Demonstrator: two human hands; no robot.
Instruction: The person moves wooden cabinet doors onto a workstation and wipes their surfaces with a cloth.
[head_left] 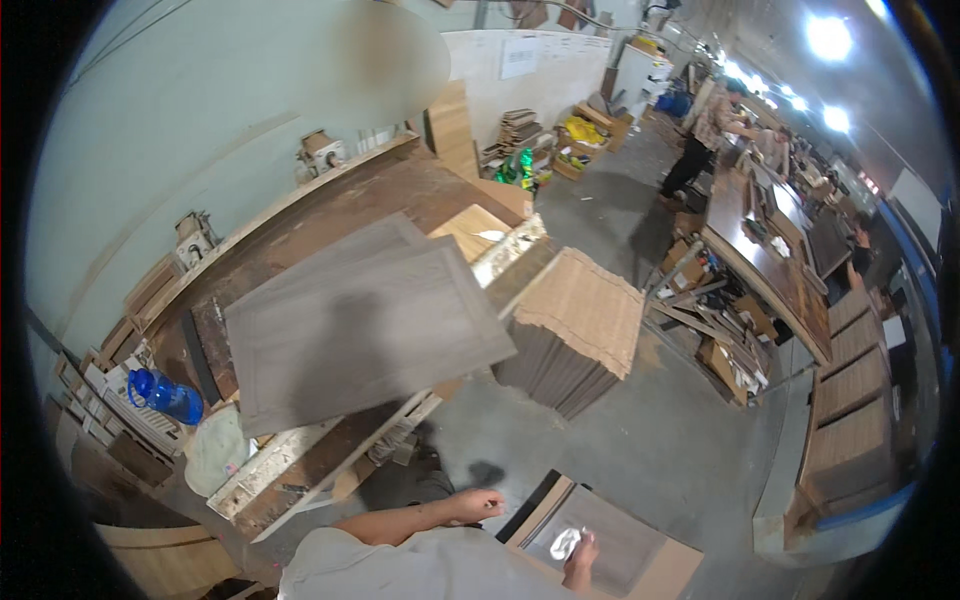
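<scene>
My left hand (478,506) is out in front of my body with its fingers curled. Whatever may be in its fingers is too small to make out. Lower right, my right hand (580,558) is closed over a grey-brown wood panel (622,545). Beside its fingers is a shiny white patch (565,543), film or glare, I cannot tell which. Light brown board (680,570) shows around the panel, with a dark strip along its left edge. On the workbench (390,178) to the left, two large grey-brown cabinet door panels (400,335) lie overlapped, away from both hands.
A tall stack of wood panels (575,320) stands on the floor beyond my hands. A blue water jug (165,396) is at the bench's left end. Another long table (765,260) runs along the right, with a person (708,130) beside it. Wooden panels (850,400) line the right side.
</scene>
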